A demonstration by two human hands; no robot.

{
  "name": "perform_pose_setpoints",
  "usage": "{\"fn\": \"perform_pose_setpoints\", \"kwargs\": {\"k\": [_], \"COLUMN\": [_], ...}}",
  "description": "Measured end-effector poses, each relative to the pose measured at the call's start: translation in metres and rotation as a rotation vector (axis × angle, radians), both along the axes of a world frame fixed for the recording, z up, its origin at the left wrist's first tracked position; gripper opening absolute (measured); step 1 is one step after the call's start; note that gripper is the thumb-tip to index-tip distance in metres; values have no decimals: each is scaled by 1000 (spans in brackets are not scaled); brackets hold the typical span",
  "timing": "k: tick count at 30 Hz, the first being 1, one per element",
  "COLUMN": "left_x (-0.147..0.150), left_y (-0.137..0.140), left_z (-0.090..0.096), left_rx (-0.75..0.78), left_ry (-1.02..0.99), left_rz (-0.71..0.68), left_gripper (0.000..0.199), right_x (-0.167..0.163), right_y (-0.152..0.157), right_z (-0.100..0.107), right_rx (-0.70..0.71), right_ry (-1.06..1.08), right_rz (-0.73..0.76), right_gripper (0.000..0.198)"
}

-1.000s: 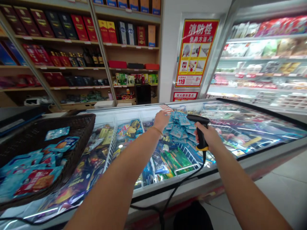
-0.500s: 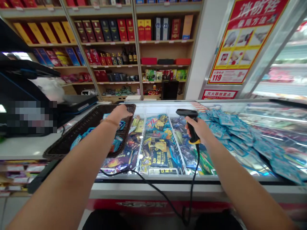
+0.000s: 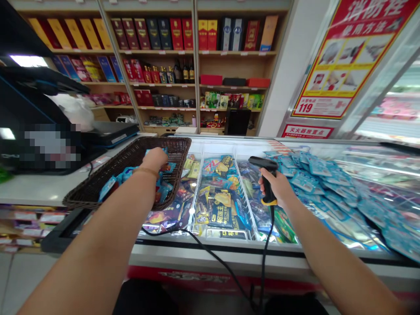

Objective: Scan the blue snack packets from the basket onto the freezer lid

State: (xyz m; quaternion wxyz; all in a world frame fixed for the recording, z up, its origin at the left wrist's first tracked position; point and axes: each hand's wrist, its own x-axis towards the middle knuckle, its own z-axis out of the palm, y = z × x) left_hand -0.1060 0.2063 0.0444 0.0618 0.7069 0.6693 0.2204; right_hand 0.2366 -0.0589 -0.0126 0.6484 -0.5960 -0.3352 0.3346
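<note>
My left hand is inside the brown woven basket, among small blue packets. Its fingers point down and away from me, hidden behind the back of the hand. Blue wrapping shows right beside the knuckles, but whether the hand grips it is unclear. My right hand is closed around the handle of a black and yellow barcode scanner, held above the glass-topped freezer. From the handle a black cable hangs down and loops to the left.
Many blue packets lie heaped on the freezer's right side. Bagged frozen goods show in wire compartments below. A checkout machine stands at left on a white counter. Shelves of boxes line the back.
My left hand has moved from the basket's right rim leftward and down among the packets. The right hand still holds the scanner. The whole view has shifted slightly.
</note>
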Motion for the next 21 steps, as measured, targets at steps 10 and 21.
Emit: {"fn": "perform_pose_setpoints", "kwargs": {"k": [10,21], "left_x": [78,188], "left_y": [-60,-114], "left_z": [63,-48], "left_rx": [192,-201], "left_ry": [-918,-1426], "left_rz": [-307,-443], "left_gripper": [19,24], "right_x": [-7,-7], "right_y": [-2,-10], "right_z": [0,4], "right_rx": [6,43], "right_ry": [-18,-90], "right_rz": [57,149], "right_gripper": [43,49]}}
